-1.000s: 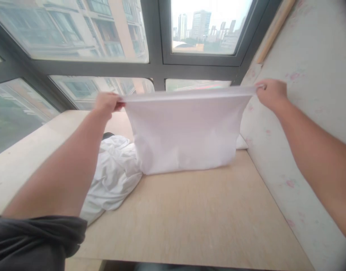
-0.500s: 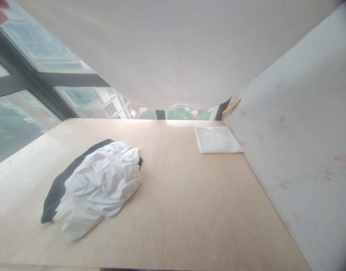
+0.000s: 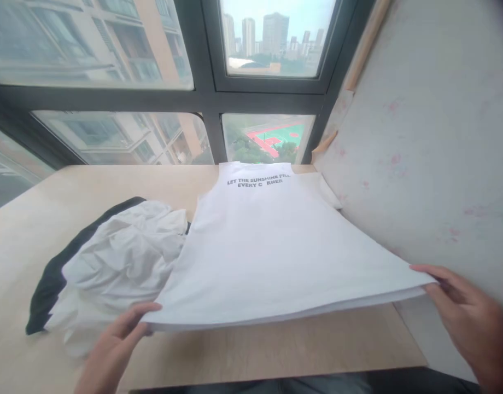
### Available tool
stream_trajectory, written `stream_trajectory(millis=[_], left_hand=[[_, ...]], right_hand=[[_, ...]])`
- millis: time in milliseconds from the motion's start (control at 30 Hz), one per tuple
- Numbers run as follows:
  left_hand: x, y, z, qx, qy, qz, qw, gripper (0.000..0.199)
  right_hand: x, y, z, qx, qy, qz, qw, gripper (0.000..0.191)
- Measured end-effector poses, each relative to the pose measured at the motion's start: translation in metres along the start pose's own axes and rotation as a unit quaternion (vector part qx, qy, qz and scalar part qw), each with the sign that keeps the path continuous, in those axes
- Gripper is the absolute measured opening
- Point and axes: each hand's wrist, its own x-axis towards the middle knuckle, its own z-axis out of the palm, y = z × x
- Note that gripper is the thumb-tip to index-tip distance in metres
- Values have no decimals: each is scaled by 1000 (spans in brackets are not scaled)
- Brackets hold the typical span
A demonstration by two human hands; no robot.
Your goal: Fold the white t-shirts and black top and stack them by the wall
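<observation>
A white T-shirt [image 3: 259, 246] with grey lettering near its far end is stretched out over the wooden surface. My left hand [image 3: 118, 339] pinches its near left hem corner between thumb and fingers. At the opposite corner, my right hand [image 3: 460, 306] grips the hem close to the wall. The hem between the two hands hangs slightly above the surface, and its double layer shows. Beside the shirt on the left lies a crumpled pile of white clothes [image 3: 128, 257], with a black garment [image 3: 50, 284] sticking out beneath it.
The wooden surface [image 3: 268, 350] runs back to dark-framed windows [image 3: 132, 101]. A flowered wall [image 3: 419, 164] borders it on the right. A folded white item [image 3: 329, 192] is partly covered by the shirt near that wall.
The white cloth that was raised across the upper view has come down and spread flat over the surface. Both hands now show at its near corners, and the windows are uncovered.
</observation>
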Motion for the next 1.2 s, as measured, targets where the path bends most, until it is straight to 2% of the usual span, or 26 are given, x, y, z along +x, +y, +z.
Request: stream_trajectory(millis=[67, 133, 233, 333, 367, 433, 533, 633, 800, 900, 1000, 1067, 1133, 1200], left_hand=[[-21, -14, 18, -39, -68, -40, 996, 42], [-36, -23, 24, -46, -82, -56, 994, 44], [-44, -26, 21, -24, -121, -23, 992, 47], [-37, -21, 15, 24, -190, 34, 981, 52], [-33, -19, 14, 48, -185, 45, 980, 54], [-20, -12, 13, 95, -129, 61, 985, 54], [6, 0, 20, 133, -48, 127, 982, 51], [38, 6, 33, 154, -40, 196, 968, 54], [84, -9, 47, 168, 8, 178, 969, 53], [101, -19, 47, 200, 30, 177, 963, 56], [104, -21, 45, 238, 50, 193, 950, 54], [93, -20, 45, 248, 74, 205, 944, 49], [73, -19, 46, 257, 100, 196, 941, 45], [45, -20, 49, 263, 103, 166, 945, 43]], right_hand=[[-16, 10, 7, 32, -43, 10, 999, 32], [-23, 18, 12, 54, -66, -4, 996, 27], [-27, 34, 19, 49, -74, -27, 996, 23], [-25, 56, 28, 25, -151, -95, 984, 24], [-24, 63, 31, 12, -188, -129, 974, 26], [-20, 76, 38, -21, -232, -182, 955, 28], [-19, 83, 53, -70, -199, -208, 955, 30], [-24, 74, 72, -79, -166, -242, 953, 35], [-40, 50, 101, -87, -185, -304, 930, 43], [-46, 49, 113, -90, -197, -323, 921, 45], [-42, 52, 120, -97, -198, -337, 915, 42], [-34, 46, 123, -94, -188, -328, 921, 40], [-23, 25, 126, -77, -178, -308, 932, 38], [-13, -14, 134, -47, -184, -291, 938, 34]])
